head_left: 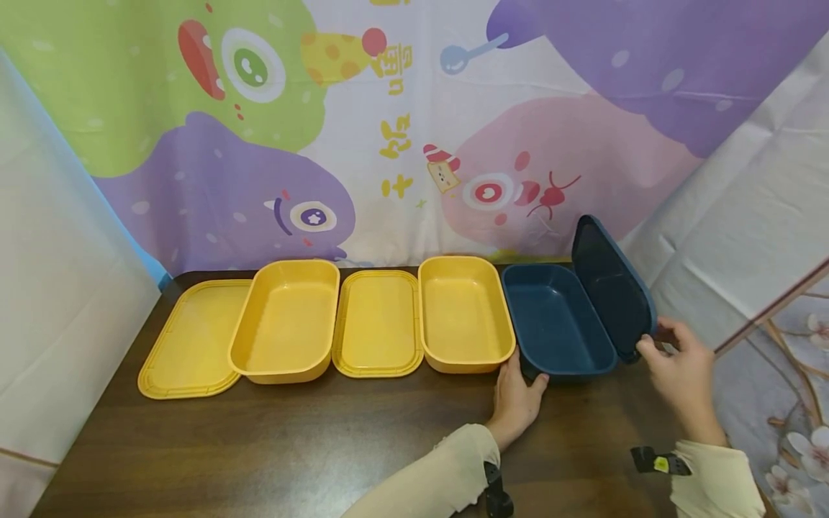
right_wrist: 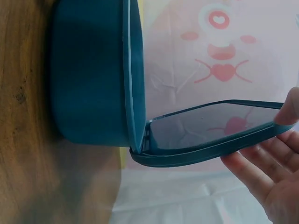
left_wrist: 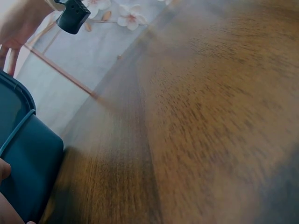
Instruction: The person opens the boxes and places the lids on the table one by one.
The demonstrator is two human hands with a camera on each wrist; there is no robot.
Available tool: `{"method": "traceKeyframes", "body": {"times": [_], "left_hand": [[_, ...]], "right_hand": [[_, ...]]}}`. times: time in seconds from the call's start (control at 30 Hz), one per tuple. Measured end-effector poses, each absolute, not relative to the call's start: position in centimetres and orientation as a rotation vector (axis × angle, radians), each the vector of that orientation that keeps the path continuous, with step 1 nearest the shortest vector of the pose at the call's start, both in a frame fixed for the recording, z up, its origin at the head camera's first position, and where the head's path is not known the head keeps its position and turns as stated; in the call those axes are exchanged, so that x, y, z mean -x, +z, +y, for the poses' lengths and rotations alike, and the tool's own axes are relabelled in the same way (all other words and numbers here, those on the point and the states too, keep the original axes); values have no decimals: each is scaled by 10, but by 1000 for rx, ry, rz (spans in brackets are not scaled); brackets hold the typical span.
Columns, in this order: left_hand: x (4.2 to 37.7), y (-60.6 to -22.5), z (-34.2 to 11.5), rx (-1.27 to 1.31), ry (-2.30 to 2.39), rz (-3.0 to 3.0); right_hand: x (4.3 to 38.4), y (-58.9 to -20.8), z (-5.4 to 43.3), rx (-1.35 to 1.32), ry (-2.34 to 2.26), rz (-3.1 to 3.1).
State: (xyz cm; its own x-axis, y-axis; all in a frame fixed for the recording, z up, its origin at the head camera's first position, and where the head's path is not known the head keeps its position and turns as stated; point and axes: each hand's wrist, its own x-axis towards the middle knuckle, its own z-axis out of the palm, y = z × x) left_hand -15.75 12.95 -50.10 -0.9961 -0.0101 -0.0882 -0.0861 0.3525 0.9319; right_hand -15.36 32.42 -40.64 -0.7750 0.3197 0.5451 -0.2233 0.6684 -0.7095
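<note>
A dark blue food box [head_left: 560,324] stands at the right of the row, its inside showing bare. Its dark blue lid [head_left: 612,288] is tilted up, with its lower edge against the box's right rim. My right hand [head_left: 686,367] pinches the lid's near edge, thumb on the inner face and fingers behind, as the right wrist view shows. My left hand [head_left: 516,399] holds the near left corner of the blue box, thumb on its front wall [left_wrist: 32,168]. Some left fingers are hidden between this box and the yellow box [head_left: 465,316] beside it.
A yellow lid [head_left: 381,324] lies flat left of that yellow box. Farther left stand another yellow box [head_left: 285,324] and a second yellow lid [head_left: 194,338], partly under or behind it. All are on a brown wooden table [head_left: 291,446], with a printed curtain [head_left: 388,223] behind.
</note>
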Motion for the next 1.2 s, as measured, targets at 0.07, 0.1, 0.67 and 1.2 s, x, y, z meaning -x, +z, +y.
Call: {"method": "traceKeyframes", "body": {"times": [0.07, 0.1, 0.67, 1.2], "left_hand": [[157, -501, 129, 80, 1748, 2538], [157, -502, 129, 74, 1748, 2543], [157, -503, 129, 95, 1739, 2531], [157, -502, 128, 87, 1740, 2531]], "right_hand": [[154, -407, 326, 111, 1080, -2212], [155, -408, 328, 128, 1087, -2211], [162, -415, 352, 342, 1711, -1798], [166, -429, 370, 519, 2061, -1409]]}}
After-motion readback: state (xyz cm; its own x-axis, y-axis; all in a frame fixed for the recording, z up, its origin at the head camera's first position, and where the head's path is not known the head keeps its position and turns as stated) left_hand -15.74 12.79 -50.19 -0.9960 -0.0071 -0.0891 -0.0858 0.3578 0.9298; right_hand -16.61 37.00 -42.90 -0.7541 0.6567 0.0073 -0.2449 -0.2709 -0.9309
